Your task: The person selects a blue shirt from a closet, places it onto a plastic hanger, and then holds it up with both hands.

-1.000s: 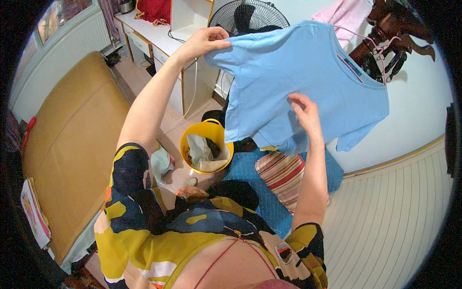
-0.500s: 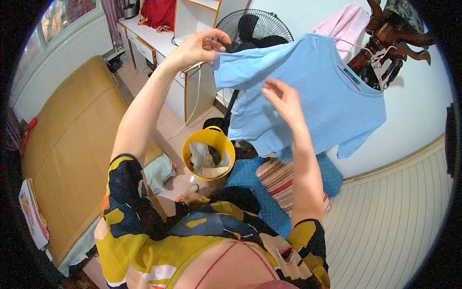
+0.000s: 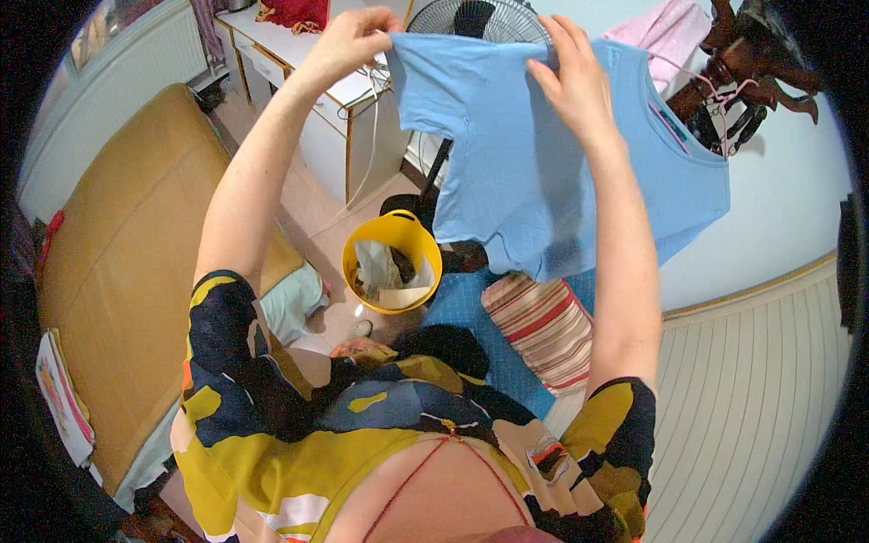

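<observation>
A light blue short-sleeved T-shirt (image 3: 507,163) hangs in front of me from a pink hanger (image 3: 720,95), with its neckline toward the right. My left hand (image 3: 353,45) pinches the end of the left-hand sleeve and holds it out sideways. At the shirt's upper shoulder edge is my right hand (image 3: 579,90), its thumb against the cloth and its fingers reaching up past the edge, apart from the thumb. That hand appears open. Its shadow falls down the shirt front.
A dark wooden coat stand (image 3: 778,90) bears the hanger and a pink garment (image 3: 665,36). Behind the shirt stands a black fan (image 3: 453,18). Below are a yellow bucket (image 3: 425,281) with cloths and a striped cushion (image 3: 543,330). A white desk (image 3: 317,136) and brown mattress (image 3: 136,253) lie left.
Both hands have moved up, the right one also rightward to the shirt's shoulder edge. The sleeve is raised and drawn out straighter, and the shirt front is spread flatter.
</observation>
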`<state>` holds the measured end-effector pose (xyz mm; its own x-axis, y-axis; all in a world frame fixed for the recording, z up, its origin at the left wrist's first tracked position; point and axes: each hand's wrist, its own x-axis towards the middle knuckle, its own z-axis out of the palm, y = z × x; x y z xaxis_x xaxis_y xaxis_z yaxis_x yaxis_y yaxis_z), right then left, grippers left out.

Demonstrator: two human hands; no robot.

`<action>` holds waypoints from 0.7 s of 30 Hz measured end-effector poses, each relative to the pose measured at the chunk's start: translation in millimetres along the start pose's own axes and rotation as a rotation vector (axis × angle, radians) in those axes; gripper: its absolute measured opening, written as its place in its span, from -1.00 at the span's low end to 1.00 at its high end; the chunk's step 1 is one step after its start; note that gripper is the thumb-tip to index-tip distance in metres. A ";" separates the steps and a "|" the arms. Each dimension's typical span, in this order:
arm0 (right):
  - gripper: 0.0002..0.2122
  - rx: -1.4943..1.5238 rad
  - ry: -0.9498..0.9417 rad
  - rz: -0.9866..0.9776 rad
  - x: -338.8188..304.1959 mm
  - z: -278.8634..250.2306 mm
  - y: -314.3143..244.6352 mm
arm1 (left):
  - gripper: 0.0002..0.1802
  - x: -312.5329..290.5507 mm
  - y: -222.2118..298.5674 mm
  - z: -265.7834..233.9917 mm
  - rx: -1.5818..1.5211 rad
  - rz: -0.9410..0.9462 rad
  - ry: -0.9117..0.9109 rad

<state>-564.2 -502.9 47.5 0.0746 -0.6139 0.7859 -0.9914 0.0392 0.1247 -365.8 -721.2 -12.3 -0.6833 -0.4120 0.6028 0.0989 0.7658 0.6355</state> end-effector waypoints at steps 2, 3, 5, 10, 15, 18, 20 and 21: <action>-0.71 -0.046 -0.213 -0.052 6.3 -0.9 9.8 | -0.84 -4.0 16.4 1.4 -0.205 -0.094 -0.009; -0.70 0.001 -0.294 -0.010 9.6 3.4 12.1 | -0.88 -4.5 19.1 2.3 -0.321 -0.134 -0.023; -0.66 0.095 -0.447 0.077 16.4 9.5 7.1 | -0.89 -2.6 11.8 5.2 -0.423 -0.138 -0.053; -0.87 -0.010 -0.365 0.208 25.7 20.0 -6.5 | -0.69 -6.2 13.2 12.6 -0.561 -0.067 0.015; -0.82 0.006 -0.309 0.138 26.4 24.5 -8.8 | -0.72 -13.9 31.3 8.8 -0.188 -0.109 -0.001; -0.72 0.129 -0.328 0.055 23.5 16.6 -19.9 | -0.79 -14.2 36.7 19.5 -0.186 -0.097 0.052; -0.72 0.300 -0.380 0.072 28.1 15.9 -40.5 | -0.84 -16.6 41.5 24.0 -0.287 -0.083 0.103; -0.71 0.384 -0.402 0.079 28.8 17.4 -48.7 | -0.84 -17.8 44.1 25.0 -0.265 -0.060 0.107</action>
<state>-515.7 -536.3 53.5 0.0260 -0.8760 0.4816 -0.9658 -0.1464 -0.2141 -367.4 -667.7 -7.1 -0.6145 -0.5136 0.5988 0.2554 0.5887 0.7670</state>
